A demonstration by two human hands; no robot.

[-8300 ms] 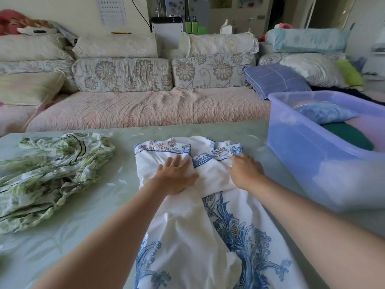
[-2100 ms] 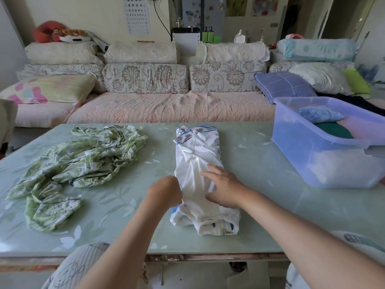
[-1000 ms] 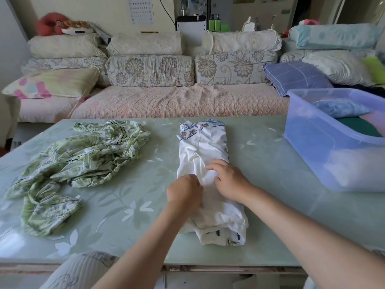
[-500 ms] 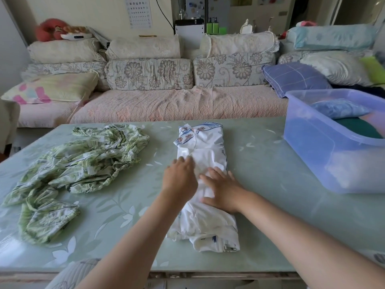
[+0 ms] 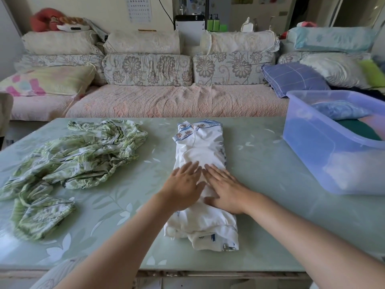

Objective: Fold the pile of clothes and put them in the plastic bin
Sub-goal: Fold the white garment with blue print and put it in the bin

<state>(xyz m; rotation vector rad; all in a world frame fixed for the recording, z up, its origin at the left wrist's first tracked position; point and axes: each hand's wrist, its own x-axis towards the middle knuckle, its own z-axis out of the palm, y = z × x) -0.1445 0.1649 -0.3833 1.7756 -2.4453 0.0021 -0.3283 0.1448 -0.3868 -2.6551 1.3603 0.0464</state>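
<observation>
On the desk [image 5: 260,170], left of the plastic bin [image 5: 312,147], we press left grip [image 5: 183,185] and right grip [image 5: 225,188] flat, fingers straight, on the folded white garment [image 5: 200,147], smoothing before folding crosswise.

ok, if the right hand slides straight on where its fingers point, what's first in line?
More of the folded white garment it presses, toward the patterned collar end. The right hand angles slightly toward the left hand, so their fingers might brush; depth unclear.
</observation>
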